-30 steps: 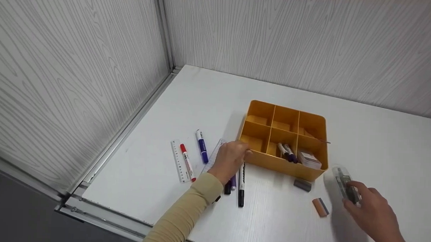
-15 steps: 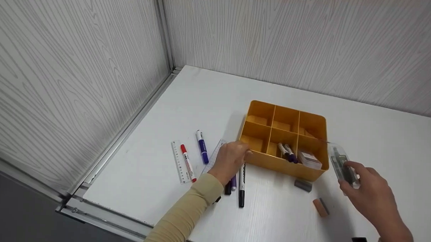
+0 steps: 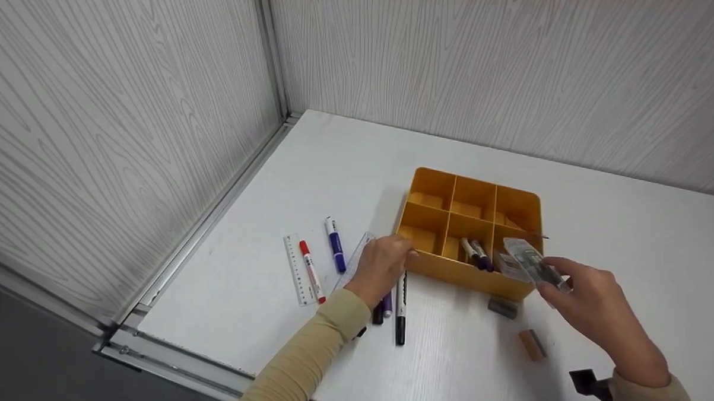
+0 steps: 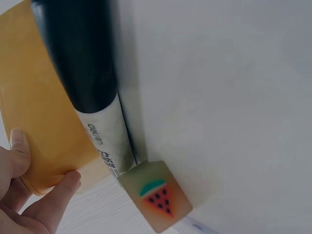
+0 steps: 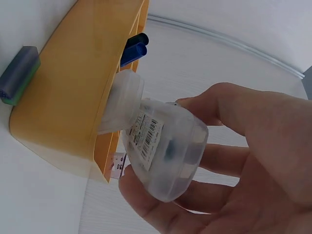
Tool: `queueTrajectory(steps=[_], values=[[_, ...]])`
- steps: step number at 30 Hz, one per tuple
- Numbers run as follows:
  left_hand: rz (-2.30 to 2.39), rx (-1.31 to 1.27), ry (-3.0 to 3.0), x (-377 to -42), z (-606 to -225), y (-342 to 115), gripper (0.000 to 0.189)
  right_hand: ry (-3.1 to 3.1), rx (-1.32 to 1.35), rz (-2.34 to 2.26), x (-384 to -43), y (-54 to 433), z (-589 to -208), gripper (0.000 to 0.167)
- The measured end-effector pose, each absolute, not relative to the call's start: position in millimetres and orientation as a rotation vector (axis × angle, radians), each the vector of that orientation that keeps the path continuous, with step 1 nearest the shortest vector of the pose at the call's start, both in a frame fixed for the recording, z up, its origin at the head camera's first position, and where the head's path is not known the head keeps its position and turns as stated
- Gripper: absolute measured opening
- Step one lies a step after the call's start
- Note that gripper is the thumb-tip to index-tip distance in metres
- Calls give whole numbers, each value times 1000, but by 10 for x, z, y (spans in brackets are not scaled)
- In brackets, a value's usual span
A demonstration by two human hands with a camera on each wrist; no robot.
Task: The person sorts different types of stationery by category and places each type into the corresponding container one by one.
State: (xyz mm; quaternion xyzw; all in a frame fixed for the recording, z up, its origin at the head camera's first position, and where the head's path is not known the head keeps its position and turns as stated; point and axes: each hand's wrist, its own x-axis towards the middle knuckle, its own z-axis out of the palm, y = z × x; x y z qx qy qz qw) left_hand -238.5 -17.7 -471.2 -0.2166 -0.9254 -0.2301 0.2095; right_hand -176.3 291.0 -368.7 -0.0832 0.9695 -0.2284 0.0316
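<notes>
My left hand point(image 3: 384, 261) grips the front left corner of a yellow six-compartment desk organizer point(image 3: 449, 272); thumb and fingers pinch its edge in the left wrist view. In my right hand point(image 3: 597, 304) is a clear plastic case point(image 3: 533, 263) with a barcode label, held by its near end between thumb and fingers. It tilts over the organizer's front right compartment. A second clear case point(image 5: 124, 97) sits in that compartment, partly hidden behind the held one. Several dark-capped markers point(image 3: 477, 253) stand leaning in the front middle compartment.
A grey block point(image 3: 502, 308) and an orange-brown block point(image 3: 532, 345) lie before the organizer. Near my left arm lie a black-capped whiteboard marker point(image 3: 400, 321), a watermelon-print block point(image 4: 158, 197), a blue marker point(image 3: 336, 247), a red marker point(image 3: 313, 273) and a clear ruler point(image 3: 295, 269).
My right hand has lifted the clear case from beside the organizer and carried it left over the front right compartment. The left hand keeps its grip on the corner.
</notes>
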Motion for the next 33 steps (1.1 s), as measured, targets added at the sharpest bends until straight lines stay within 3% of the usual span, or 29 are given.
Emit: queueTrajectory(steps=[19,24,31,33], values=[[-618,-601,-2541,-2379,-4728,-181,20,3250,-422,-646,-2003,2582,-3863,30],[-623,-588,-2556,-2374,-4723,-173,19,3274,-433,-649,-2066,2528,-3967,35],[-629,-595,-2563,-2382,-4715,-170,21,3265,-662,-516,-2133,2582,-4086,29],[-627,-591,-2570,-2380,-4714,-169,21,3189,-560,-631,-2138,2605,-4081,33]])
